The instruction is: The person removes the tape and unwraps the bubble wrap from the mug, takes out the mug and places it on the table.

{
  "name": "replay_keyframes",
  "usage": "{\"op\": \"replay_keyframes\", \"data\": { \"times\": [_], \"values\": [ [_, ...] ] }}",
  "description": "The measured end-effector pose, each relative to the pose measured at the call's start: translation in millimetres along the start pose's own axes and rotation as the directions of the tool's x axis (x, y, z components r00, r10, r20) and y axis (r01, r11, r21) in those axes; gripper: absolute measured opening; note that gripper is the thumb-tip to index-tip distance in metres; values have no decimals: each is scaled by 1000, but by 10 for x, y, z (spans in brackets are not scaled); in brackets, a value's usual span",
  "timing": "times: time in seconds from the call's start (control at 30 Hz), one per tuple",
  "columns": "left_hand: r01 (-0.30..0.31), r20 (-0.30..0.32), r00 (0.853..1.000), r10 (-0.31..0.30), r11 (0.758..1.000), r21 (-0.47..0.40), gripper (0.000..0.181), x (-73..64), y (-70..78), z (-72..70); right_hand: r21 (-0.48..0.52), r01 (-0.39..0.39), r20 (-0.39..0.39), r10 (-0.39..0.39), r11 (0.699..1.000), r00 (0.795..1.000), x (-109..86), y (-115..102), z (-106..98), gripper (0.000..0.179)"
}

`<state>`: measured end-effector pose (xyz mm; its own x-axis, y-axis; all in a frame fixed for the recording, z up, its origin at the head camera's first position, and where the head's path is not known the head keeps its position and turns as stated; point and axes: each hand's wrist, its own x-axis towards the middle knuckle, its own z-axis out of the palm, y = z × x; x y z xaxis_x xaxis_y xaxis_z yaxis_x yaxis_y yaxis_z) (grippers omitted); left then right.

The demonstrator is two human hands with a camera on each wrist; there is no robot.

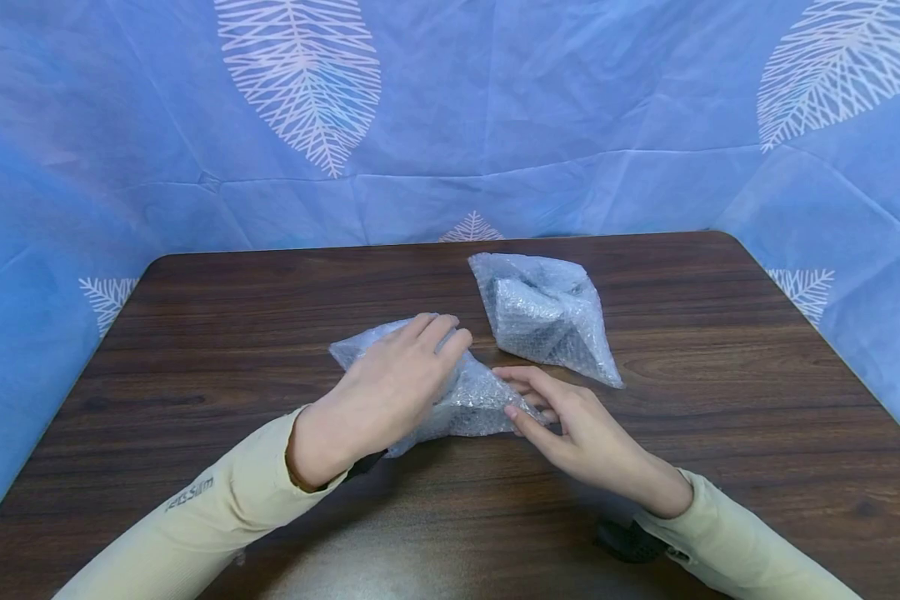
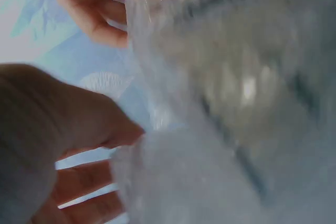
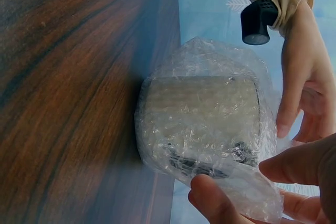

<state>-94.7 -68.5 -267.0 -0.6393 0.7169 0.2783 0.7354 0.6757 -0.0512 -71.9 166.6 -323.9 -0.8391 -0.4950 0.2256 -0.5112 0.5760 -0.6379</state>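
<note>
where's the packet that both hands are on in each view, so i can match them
Head: the packet is just below centre, partly covered by the left hand.
Left wrist: packet fills most of the right side, close and blurred.
Right wrist: packet is around the middle, table to its left.
Shared landmark: the left hand, left of centre in head, lower left in left wrist, upper right in right wrist.

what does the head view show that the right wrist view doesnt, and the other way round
Only the head view: a second bubble-wrapped package, lying farther back, and lettering on the left sleeve.

Only the right wrist view: a pale, blocky shape and dark patches showing through the wrap.

Both: the nearer package, touched by the left grip and right grip, plus the wooden table and blue backdrop.
</note>
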Motion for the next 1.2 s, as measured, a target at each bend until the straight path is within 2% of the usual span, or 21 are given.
{"op": "replay_keyframes", "data": {
  "times": [0.27, 0.47, 0.8, 1.2],
  "values": [
    [22, -14, 1000, -23, 1000, -8, 28, -14, -35, -63, -6, -11, 4, 11, 1000, 1000, -5, -1, 2, 39],
    [44, -42, 998, -45, 999, -30, 41, -68, -82, -70, -4, -12, 9, 12, 1000, 1000, -2, -2, 3, 39],
    [114, -73, 990, -121, 989, -97, 58, -198, -192, -88, 1, -11, 6, 11, 1000, 1000, -5, 2, 0, 40],
    [208, -54, 975, -214, 972, -108, 64, -305, -281, -79, 6, -19, 9, 19, 1000, 1000, -7, 2, 1, 40]
  ]
}}
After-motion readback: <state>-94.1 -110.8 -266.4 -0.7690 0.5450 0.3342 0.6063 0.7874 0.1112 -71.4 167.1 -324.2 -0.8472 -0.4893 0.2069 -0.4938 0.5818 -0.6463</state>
